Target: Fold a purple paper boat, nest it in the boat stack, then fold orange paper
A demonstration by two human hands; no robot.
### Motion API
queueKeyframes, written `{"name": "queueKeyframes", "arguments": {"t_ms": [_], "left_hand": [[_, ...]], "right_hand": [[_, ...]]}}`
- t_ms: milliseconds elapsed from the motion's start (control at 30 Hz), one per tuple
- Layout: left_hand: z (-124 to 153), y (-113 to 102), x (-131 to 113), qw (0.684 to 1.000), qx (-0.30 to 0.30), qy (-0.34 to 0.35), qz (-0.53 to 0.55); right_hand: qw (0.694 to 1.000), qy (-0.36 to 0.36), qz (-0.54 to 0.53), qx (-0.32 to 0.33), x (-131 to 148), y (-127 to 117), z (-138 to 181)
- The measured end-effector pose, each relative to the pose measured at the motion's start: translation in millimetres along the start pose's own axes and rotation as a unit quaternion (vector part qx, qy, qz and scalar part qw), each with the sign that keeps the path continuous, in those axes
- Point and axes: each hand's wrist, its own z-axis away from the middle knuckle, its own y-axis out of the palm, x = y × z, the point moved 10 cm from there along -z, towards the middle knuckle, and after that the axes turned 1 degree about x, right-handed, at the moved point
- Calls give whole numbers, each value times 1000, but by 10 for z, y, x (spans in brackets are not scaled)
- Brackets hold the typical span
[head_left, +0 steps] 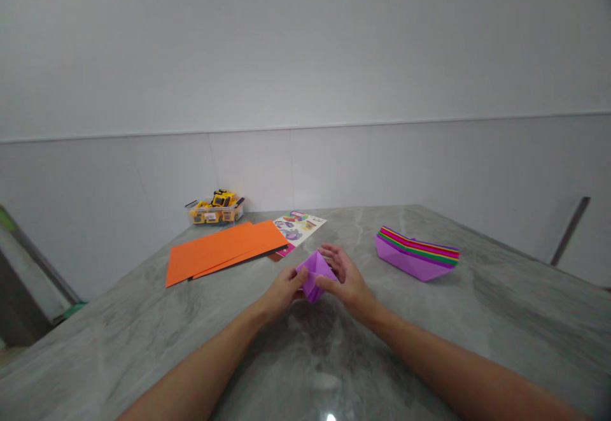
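Note:
A small piece of folded purple paper [315,273] is held up between my two hands, just above the grey table. Its top comes to a point, and crease lines show on the side facing me. My left hand [285,288] grips the left corner, thumb on the front face. On the right side, my right hand [347,281] pinches the paper with its thumb in front, while its other fingers reach behind. The fingertips behind the paper are partly hidden.
A folded purple paper boat [415,258] with rainbow stripes stands to the right. Orange sheets [214,250] lie at the left, beside a printed leaflet [300,227]. Behind them, a clear plastic box [214,214] holds yellow toy parts. The grey marble-patterned table [143,338] meets a white wall.

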Motion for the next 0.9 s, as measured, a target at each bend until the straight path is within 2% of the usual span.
{"name": "queueKeyframes", "arguments": {"t_ms": [233, 567, 900], "left_hand": [[8, 24, -74, 998, 13, 14, -59], [41, 33, -161, 992, 4, 26, -127], [64, 48, -156, 987, -8, 25, -160]], "right_hand": [[998, 22, -64, -15, -64, -50, -38], [999, 11, -26, -31, -12, -75, -38], [997, 21, 5, -68, -74, -144, -32]]}}
